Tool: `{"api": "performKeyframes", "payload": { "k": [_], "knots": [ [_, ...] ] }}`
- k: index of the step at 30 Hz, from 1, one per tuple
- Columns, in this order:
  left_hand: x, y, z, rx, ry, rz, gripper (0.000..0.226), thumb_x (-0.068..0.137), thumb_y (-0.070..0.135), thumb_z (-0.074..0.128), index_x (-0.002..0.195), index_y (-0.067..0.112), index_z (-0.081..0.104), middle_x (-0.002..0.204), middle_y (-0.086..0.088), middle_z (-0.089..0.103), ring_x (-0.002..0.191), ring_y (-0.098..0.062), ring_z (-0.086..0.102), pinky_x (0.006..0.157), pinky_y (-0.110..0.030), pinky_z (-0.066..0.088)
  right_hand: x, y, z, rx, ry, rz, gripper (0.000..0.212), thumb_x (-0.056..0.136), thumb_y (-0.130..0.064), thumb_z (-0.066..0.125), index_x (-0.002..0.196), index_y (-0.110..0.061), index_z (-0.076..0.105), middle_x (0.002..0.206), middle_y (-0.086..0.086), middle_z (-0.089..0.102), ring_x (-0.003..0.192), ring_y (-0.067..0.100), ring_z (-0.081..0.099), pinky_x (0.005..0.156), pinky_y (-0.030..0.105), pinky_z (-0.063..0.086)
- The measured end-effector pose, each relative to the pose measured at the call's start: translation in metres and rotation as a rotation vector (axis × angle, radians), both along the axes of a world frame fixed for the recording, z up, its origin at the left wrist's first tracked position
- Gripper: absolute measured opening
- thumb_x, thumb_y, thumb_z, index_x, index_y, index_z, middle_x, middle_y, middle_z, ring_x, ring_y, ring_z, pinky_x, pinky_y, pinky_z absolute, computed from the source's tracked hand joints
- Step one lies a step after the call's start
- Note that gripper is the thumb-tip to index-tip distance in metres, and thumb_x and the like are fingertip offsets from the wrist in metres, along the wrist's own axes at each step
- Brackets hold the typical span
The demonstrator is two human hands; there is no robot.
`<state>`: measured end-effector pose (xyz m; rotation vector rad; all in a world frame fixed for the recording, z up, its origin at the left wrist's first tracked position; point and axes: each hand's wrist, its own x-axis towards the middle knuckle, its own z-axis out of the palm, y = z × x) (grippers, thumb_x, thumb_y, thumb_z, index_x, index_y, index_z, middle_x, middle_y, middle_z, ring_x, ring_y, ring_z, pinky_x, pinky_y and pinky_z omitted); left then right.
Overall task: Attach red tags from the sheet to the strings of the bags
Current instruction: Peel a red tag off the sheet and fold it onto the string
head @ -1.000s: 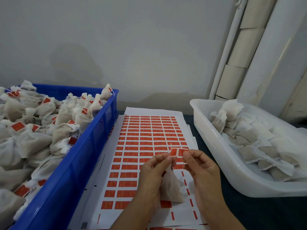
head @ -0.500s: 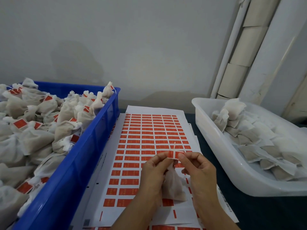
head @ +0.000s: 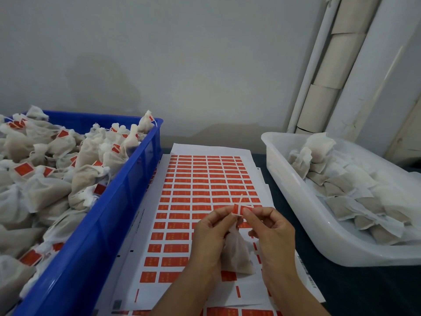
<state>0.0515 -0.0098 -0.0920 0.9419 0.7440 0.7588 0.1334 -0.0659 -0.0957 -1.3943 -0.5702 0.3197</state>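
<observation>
We see a dark worktop (head: 369, 290) set against a plain grey wall (head: 182, 65), with a faint darker stain on the wall above the left end. In the right corner a white pipe (head: 312, 65) runs up beside a pale column (head: 337, 53) made of stacked cylindrical sections.

On the worktop, in the middle, lies the sheet (head: 205, 185) of red tags in rows, resting on further white sheets whose edges show beneath it. Many tags are gone from its near right part, where only narrow red strips stay on the white backing.

Our left hand (head: 211, 233) and right hand (head: 271, 233) meet just above the sheet. Each grip is narrow: thumb and forefinger of both hands pinch one red tag (head: 238, 210) between them, the left on its left edge, the right on its right. A thin string (head: 240, 199) sticks up from the top of the tag. Below the tag a small white bag (head: 237, 254) hangs between the two hands, its lower corner close over the sheet; we cannot tell whether it touches the paper.

To the left, touching the sheets' edge, stands a blue crate (head: 95, 236) heaped with bags that carry red tags (head: 24, 169). To the right, a white tub (head: 303, 215) holds bags (head: 341, 190) lying flat, on which we see no red.
</observation>
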Motion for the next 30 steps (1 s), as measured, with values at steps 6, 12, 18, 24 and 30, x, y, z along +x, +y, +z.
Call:
{"api": "performKeyframes", "payload": {
  "k": [6, 12, 18, 24, 30],
  "knots": [
    [0.0013, -0.0001, -0.0014, 0.032, 0.003, 0.004, 0.012, 0.082, 0.011, 0.064, 0.088, 0.018, 0.071, 0.098, 0.0, 0.072, 0.102, -0.02, 0.063, 0.097, -0.043, 0.047, 0.0003, 0.0021, -0.0019, -0.005, 0.009, -0.032, 0.011, 0.074, -0.02, 0.073, 0.074, -0.023, 0.063, 0.069, -0.019, 0.067, 0.069, 0.0, 0.064, 0.05, 0.01, 0.046],
    [0.0026, -0.0009, -0.0037, 0.056, 0.011, 0.004, 0.013, 0.082, 0.012, 0.064, 0.084, 0.022, 0.073, 0.092, 0.007, 0.073, 0.1, -0.015, 0.064, 0.096, -0.04, 0.049, -0.0007, 0.003, -0.0024, -0.009, 0.02, -0.05, 0.011, 0.072, -0.021, 0.075, 0.074, -0.022, 0.063, 0.069, -0.017, 0.067, 0.069, -0.001, 0.064, 0.06, 0.017, 0.048],
    [0.004, -0.0015, -0.0031, 0.086, 0.017, 0.009, 0.015, 0.084, 0.011, 0.063, 0.086, 0.022, 0.072, 0.092, 0.007, 0.073, 0.098, -0.014, 0.065, 0.094, -0.036, 0.05, -0.0019, 0.0035, -0.0026, -0.006, 0.017, -0.078, 0.012, 0.074, -0.02, 0.073, 0.074, -0.022, 0.061, 0.067, -0.017, 0.066, 0.069, -0.002, 0.064, 0.059, 0.015, 0.047],
    [0.0054, -0.0022, -0.004, 0.221, 0.043, -0.022, 0.015, 0.078, 0.02, 0.069, 0.091, 0.026, 0.071, 0.095, 0.012, 0.071, 0.099, -0.008, 0.061, 0.082, -0.022, 0.048, -0.0021, 0.0037, -0.0022, -0.011, 0.013, -0.108, 0.011, 0.076, -0.02, 0.073, 0.075, -0.021, 0.062, 0.074, -0.012, 0.067, 0.071, 0.01, 0.065, 0.065, 0.02, 0.051],
    [0.0046, -0.0019, -0.0044, 0.245, 0.02, -0.019, 0.025, 0.064, 0.036, 0.066, 0.086, 0.027, 0.071, 0.09, 0.013, 0.072, 0.094, -0.008, 0.065, 0.09, -0.027, 0.049, -0.0035, 0.0041, -0.003, -0.047, 0.043, -0.077, 0.011, 0.078, -0.021, 0.07, 0.077, -0.02, 0.059, 0.08, -0.008, 0.066, 0.076, 0.013, 0.063, 0.074, 0.026, 0.051]
  ]
}}
